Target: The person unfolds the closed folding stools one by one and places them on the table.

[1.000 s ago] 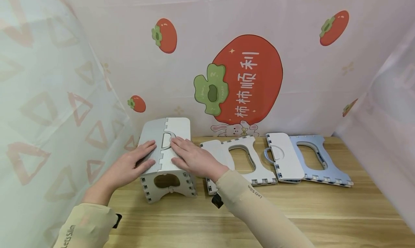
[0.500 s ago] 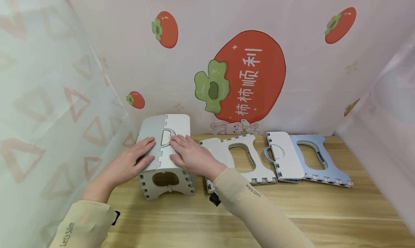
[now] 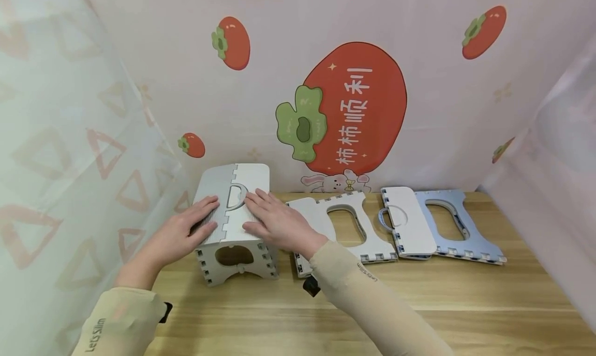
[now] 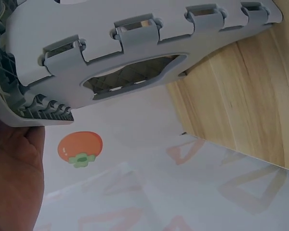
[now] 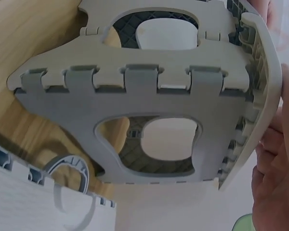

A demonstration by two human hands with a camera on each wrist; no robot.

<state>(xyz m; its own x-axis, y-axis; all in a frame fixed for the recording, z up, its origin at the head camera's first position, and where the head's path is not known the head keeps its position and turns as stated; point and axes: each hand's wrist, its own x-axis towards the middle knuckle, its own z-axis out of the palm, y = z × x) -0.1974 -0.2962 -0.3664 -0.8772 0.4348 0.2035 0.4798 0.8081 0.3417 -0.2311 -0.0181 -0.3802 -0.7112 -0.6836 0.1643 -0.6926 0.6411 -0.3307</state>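
Note:
A grey and white folding step stool (image 3: 255,177) stands unfolded on its legs at the left of the table in the head view. My left hand (image 3: 179,235) rests on the grey half of its top. My right hand (image 3: 282,223) lies on the white half, with its fingertips by the D-shaped handle (image 3: 229,195). Fingers of both hands are fairly straight. The left wrist view has the stool's hinged side panel (image 4: 98,67) and part of my left hand (image 4: 17,178). In the right wrist view, the stool's grey panel (image 5: 154,102) shows beside my right hand (image 5: 275,180).
A white folded stool (image 3: 358,206) lies flat just right of the standing one, partly behind my right forearm. Farther right is a blue folded stool (image 3: 479,237) with a white flap (image 3: 412,224). Printed cloth walls (image 3: 261,113) border the wooden table (image 3: 419,314).
The head view has shifted slightly. Both hands stay on the stool's top, and the stools keep their places.

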